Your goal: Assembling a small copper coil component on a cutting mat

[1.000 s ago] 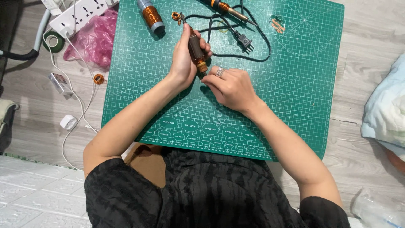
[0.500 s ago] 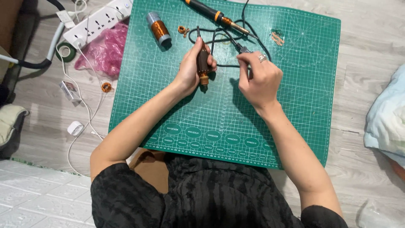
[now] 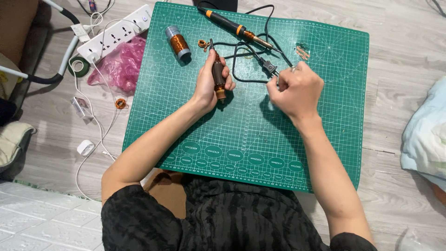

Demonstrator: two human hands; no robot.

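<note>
My left hand point(image 3: 206, 83) grips a brown-handled tool point(image 3: 218, 76) upright on the green cutting mat point(image 3: 241, 135), with its thin metal tip pointing away from me. My right hand point(image 3: 295, 88) is a closed fist to the right of it, beside the black plug point(image 3: 269, 69) of a cord. A small shiny bit shows at its fingertips; I cannot tell what it is. A spool of copper wire point(image 3: 178, 44) and a small copper coil point(image 3: 202, 44) lie just beyond the left hand.
A soldering iron point(image 3: 234, 28) with a black cord lies along the mat's far edge, with copper scraps point(image 3: 302, 50) near it. To the left on the floor are a white power strip point(image 3: 116, 32), a pink bag point(image 3: 118, 65) and a green tape roll point(image 3: 80, 67). A pale cloth point(image 3: 425, 135) lies at the right.
My right hand has left the tool and moved right and away toward the plug, closing into a fist. The left hand keeps hold of the tool.
</note>
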